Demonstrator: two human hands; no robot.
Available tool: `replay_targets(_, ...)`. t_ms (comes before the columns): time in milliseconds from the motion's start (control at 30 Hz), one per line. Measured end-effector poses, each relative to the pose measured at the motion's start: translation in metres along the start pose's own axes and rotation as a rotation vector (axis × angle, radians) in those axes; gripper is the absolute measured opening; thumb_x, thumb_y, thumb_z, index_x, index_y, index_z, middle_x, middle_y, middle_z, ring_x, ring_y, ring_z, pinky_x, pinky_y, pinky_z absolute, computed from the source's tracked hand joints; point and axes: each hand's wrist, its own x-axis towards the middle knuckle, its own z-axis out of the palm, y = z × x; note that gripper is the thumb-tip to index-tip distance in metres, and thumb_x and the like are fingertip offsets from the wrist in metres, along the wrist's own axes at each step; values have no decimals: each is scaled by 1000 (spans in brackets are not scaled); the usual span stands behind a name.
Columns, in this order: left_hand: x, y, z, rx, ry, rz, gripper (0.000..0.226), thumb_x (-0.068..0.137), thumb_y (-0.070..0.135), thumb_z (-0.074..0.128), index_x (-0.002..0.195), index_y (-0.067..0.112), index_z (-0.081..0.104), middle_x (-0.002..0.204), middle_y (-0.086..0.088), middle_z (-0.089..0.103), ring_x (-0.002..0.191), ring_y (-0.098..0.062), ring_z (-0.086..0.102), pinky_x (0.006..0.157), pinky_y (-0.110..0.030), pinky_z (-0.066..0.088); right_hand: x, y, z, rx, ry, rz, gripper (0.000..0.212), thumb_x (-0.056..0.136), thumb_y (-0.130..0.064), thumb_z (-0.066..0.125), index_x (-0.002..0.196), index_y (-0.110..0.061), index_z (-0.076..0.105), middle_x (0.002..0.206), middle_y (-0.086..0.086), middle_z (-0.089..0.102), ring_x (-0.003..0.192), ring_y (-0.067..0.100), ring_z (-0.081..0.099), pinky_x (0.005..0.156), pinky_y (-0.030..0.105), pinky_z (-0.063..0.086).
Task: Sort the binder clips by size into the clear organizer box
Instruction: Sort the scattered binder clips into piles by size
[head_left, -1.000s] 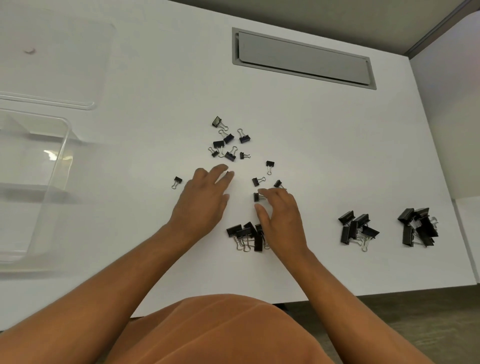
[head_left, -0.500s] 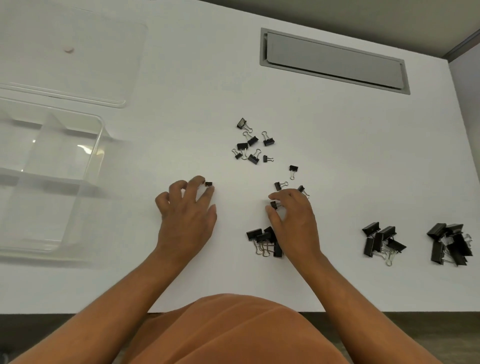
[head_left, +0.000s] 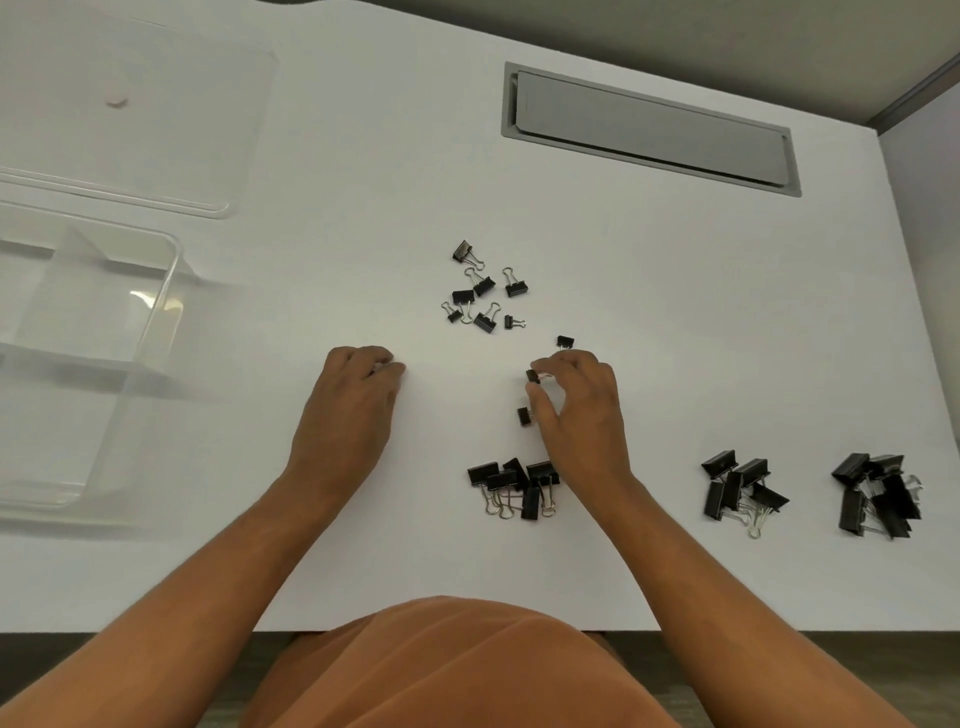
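- The clear organizer box (head_left: 156, 332) stands at the far left of the white table (head_left: 675, 322), its compartments showing nothing inside; its flat clear lid (head_left: 156, 104) lies just behind it.
- The left hand (head_left: 348, 410) rests on the table right of the box, fingers curled under at the tips; whether it holds a clip I cannot tell.
- A loose scatter of small clips (head_left: 483, 291) lies beyond and between the two hands.
- A pile of medium clips (head_left: 511, 486) sits near the table's front edge, just beside the right wrist.
- The right hand (head_left: 582, 410) pinches a tiny clip (head_left: 533, 376) between thumb and fingertips; another tiny clip (head_left: 524, 417) lies just below it by the thumb, and one more (head_left: 565, 342) just beyond the fingers.
- A grey hatch (head_left: 649, 130) is set into the table farther back.
- Two piles of larger clips lie well to the right: one pile (head_left: 740, 488), then the biggest clips (head_left: 878, 493) nearest the right edge.
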Motion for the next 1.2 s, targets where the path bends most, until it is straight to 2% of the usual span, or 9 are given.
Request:
replay_targets(133,4,18,-9,-9,65,-45,23,95,12,70,117,7,73,120,-9,67,111,-33,56,84,-45,55,35,2,-4,-31,-13,-107,25,99,-13,64,123,-13,70,121,2,63,108,21,53,96,32,46)
replay_targets(267,43,50,-1,71,45,60,29,93,15,71,122,10,71,123,-7,68,110,-35,59,82,-45,54,71,1,9,-78,-65,-189,29,99,-8,63,127,-9,70,129,7,65,111,30,57,98,37,49)
replay_targets(333,66,62,8,111,13,81,31,92,11,71,123,7,70,125,-8,69,107,-35,62,81,-45,57,78,2,15,-76,-109,-214,26,98,-7,64,122,-8,73,125,7,68,109,32,58,95,39,51)
replay_targets(467,81,64,21,156,25,38,16,86,-1,74,100,7,73,101,-7,73,80,-32,62,65,-42,55,82,13,15,-44,-137,-266,13,95,-5,66,101,-7,77,100,6,73,93,31,59,81,38,52)
replay_targets(600,77,67,24,170,74,32,6,90,3,72,94,7,72,80,-8,68,69,-31,58,57,-39,50,85,24,12,-6,-155,-281,9,86,-3,69,90,-10,72,89,1,70,86,27,57,74,35,49)
replay_targets(800,83,76,22,72,51,-157,17,90,5,65,106,7,71,87,-9,66,74,-32,61,62,-46,55,86,29,6,51,-198,-287,17,83,-16,69,99,-16,70,85,-2,65,87,24,57,82,40,49)
replay_targets(967,76,78,7,-178,165,-355,26,84,10,71,108,19,73,103,3,69,82,-13,66,78,-34,55,81,18,-2,139,-165,-281,18,83,-21,71,100,-22,70,90,-12,65,91,16,59,89,37,42)
replay_targets(1100,48,64,-20,-279,237,-539,26,81,9,74,104,20,74,104,7,72,81,-9,68,83,-34,57,65,2,2,243,-287,-318,20,85,-22,70,105,-21,70,94,-12,64,91,11,56,82,25,42)
replay_targets(1200,20,47,-36,-321,221,-735,27,81,10,74,104,24,74,104,10,73,83,-8,69,79,-26,56,51,-13,12,250,-400,-344,21,89,-21,68,109,-19,69,97,-7,65,94,13,59,82,31,51)
